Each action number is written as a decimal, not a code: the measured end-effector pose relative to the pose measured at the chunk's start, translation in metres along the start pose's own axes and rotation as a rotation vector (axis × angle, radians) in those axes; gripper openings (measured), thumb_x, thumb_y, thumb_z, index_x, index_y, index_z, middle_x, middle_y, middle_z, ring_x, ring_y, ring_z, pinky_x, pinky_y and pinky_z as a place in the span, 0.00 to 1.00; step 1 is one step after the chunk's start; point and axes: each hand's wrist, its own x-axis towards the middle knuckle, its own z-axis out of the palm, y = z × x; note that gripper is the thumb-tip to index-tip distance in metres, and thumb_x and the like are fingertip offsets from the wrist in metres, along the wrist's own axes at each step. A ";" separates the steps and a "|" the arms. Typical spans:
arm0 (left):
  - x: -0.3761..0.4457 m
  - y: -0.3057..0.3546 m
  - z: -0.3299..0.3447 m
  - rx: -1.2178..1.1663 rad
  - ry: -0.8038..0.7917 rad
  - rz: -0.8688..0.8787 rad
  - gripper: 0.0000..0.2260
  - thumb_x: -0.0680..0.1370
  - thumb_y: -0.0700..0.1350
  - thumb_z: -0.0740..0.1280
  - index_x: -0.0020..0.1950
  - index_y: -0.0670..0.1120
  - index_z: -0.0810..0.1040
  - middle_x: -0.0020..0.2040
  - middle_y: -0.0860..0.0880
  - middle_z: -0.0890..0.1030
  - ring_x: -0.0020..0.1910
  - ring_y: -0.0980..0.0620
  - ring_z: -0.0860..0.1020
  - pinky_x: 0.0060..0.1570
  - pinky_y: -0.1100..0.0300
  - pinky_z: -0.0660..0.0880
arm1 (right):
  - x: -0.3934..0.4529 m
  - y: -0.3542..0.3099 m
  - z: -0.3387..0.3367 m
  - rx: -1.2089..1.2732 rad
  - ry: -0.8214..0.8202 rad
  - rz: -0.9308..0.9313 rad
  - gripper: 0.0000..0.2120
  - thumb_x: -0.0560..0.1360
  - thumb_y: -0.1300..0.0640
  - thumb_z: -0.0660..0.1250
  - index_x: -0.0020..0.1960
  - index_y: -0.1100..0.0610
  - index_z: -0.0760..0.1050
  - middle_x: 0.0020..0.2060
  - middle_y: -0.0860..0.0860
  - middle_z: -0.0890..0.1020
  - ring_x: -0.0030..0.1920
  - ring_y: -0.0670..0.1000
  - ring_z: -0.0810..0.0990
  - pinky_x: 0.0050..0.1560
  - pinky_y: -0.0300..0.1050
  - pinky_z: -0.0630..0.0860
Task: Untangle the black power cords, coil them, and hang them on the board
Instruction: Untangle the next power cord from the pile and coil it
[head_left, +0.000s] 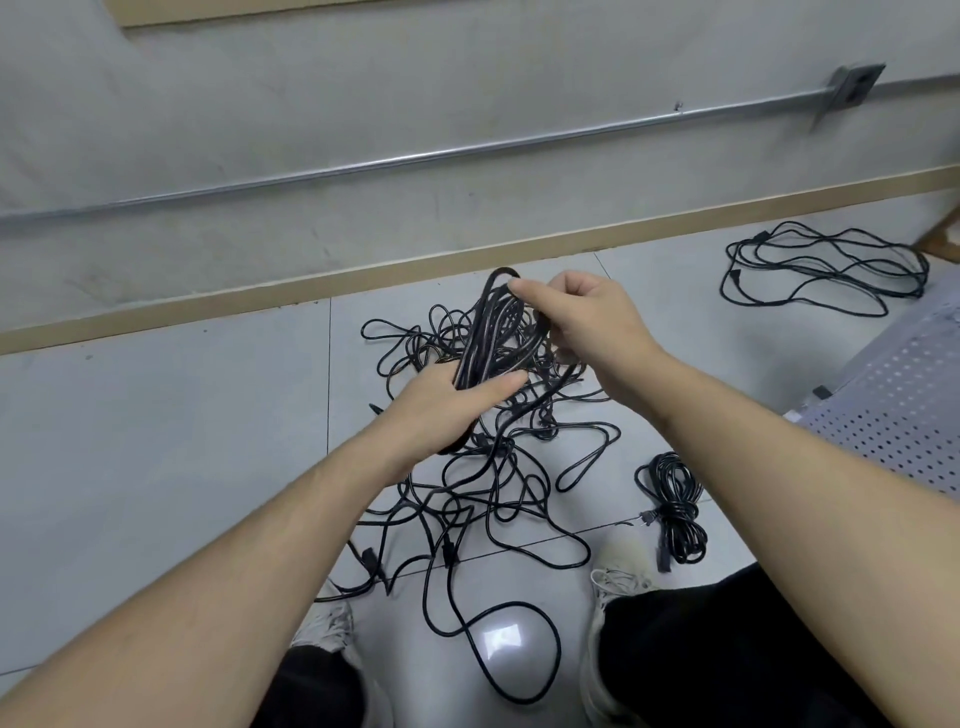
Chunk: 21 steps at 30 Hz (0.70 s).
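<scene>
Sneakers (621, 571) stood nearest on the grey tiled floor (156, 415), below both hands. Left hand (441, 410) gripped the bottom of a black, partly wound power cord bundle (493, 332); right hand (587, 317) pinched its top loops. Beneath them sprawled a tangled cord pile (493, 467). Right of the hands lay a tied coil (672, 509), farther off a loose coil (826, 267).
</scene>
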 end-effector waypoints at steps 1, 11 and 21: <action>0.001 -0.002 0.000 -0.003 0.000 0.003 0.17 0.79 0.62 0.67 0.34 0.54 0.75 0.31 0.60 0.75 0.34 0.57 0.72 0.40 0.58 0.68 | 0.000 -0.001 -0.001 0.023 -0.002 0.028 0.19 0.75 0.50 0.76 0.34 0.52 0.68 0.25 0.46 0.70 0.24 0.46 0.66 0.27 0.40 0.64; 0.005 -0.004 -0.005 -0.143 -0.002 -0.004 0.19 0.82 0.52 0.62 0.31 0.52 0.65 0.31 0.52 0.66 0.30 0.50 0.64 0.33 0.57 0.63 | -0.002 -0.007 0.014 0.333 -0.055 0.009 0.03 0.80 0.57 0.69 0.51 0.53 0.82 0.43 0.46 0.85 0.42 0.43 0.83 0.44 0.40 0.78; -0.004 -0.002 -0.002 -0.198 -0.200 0.044 0.22 0.85 0.49 0.60 0.31 0.49 0.66 0.36 0.48 0.71 0.28 0.53 0.66 0.28 0.61 0.65 | -0.003 -0.003 0.019 0.344 -0.020 0.118 0.12 0.80 0.54 0.70 0.59 0.53 0.70 0.41 0.53 0.80 0.34 0.50 0.80 0.49 0.58 0.83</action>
